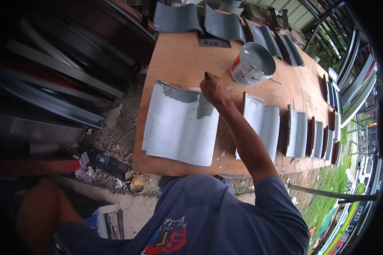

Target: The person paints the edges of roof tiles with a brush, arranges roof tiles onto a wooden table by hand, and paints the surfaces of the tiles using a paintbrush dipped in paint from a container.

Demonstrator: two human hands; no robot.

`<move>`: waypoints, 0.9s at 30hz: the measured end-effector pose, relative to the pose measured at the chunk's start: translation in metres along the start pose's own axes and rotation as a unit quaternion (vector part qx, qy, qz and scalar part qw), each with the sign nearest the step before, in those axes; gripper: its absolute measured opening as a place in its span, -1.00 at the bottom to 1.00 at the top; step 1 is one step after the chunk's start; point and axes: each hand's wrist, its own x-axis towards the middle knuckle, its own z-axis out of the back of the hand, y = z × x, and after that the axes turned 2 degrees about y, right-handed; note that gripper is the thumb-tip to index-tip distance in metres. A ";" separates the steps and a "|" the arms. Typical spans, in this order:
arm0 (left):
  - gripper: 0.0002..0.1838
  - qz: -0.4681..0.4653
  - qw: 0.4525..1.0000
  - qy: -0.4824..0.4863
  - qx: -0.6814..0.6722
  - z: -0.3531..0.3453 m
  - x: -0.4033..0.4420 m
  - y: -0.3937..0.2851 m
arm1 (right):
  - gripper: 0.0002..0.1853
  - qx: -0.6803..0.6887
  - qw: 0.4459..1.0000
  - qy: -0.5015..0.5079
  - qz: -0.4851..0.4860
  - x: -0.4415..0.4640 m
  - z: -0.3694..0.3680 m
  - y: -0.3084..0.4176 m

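My right hand (216, 90) is closed around a paintbrush, whose dark handle end (207, 76) sticks out above the fist; its bristles are hidden. Just below the hand lies a curved roof tile (178, 127), mostly white. Fresh grey paint (205, 108) covers its top edge and a patch at its upper right corner. A white bucket (244, 68) of grey paint stands beyond my hand, to the right, with paint smears on its rim. Of my left arm (42, 208) only a bent part shows at the lower left; that hand is out of sight.
All this sits on a wooden table (178, 57). Pale tiles (261, 121) line its near right side. Grey tiles (177, 19) stand along the far edge. Long metal sheets (64, 72) are stacked at the left, above gravel and litter. Grass and a parked vehicle appear at the right.
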 end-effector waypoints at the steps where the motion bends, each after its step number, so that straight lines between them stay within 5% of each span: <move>1: -0.54 -0.018 1.000 -0.023 0.000 0.014 -0.004 0.001 | -0.81 -0.036 0.999 -0.022 0.021 -0.001 0.007 0.007; 5: -0.55 0.017 0.966 -0.254 0.031 0.040 -0.046 0.071 | -0.82 -0.060 0.997 -0.033 0.043 0.001 -0.001 0.011; 6: -0.55 0.130 0.932 -0.334 0.059 0.024 -0.068 0.113 | -0.81 -0.067 0.997 -0.015 0.036 0.000 -0.009 0.008; 8: -0.51 0.449 0.771 -0.442 0.097 -0.047 -0.128 0.187 | -0.80 -0.034 0.999 -0.016 0.029 0.005 -0.017 0.011; 9: -0.43 0.483 0.805 -0.282 0.199 -0.081 -0.231 0.244 | -0.78 -0.003 1.000 -0.011 0.026 0.008 -0.022 0.014; 13: -0.53 0.541 0.761 -0.133 0.332 -0.169 -0.321 0.241 | -0.76 0.067 0.996 0.045 -0.046 0.014 -0.017 0.011; 16: -0.54 0.601 0.749 -0.126 0.249 -0.197 -0.337 0.225 | -0.77 0.083 0.994 0.049 -0.043 0.003 -0.007 0.006; 18: -0.54 0.599 0.743 -0.137 0.264 -0.197 -0.317 0.217 | -0.77 -0.083 0.996 0.031 0.027 -0.002 -0.001 0.015; 22: -0.54 0.598 0.747 -0.098 0.274 -0.194 -0.308 0.223 | -0.78 -0.107 0.992 -0.004 0.064 0.002 -0.002 0.042; 27: -0.53 0.586 0.753 -0.098 0.282 -0.192 -0.312 0.225 | -0.82 -0.099 0.994 0.037 -0.001 0.002 -0.012 0.034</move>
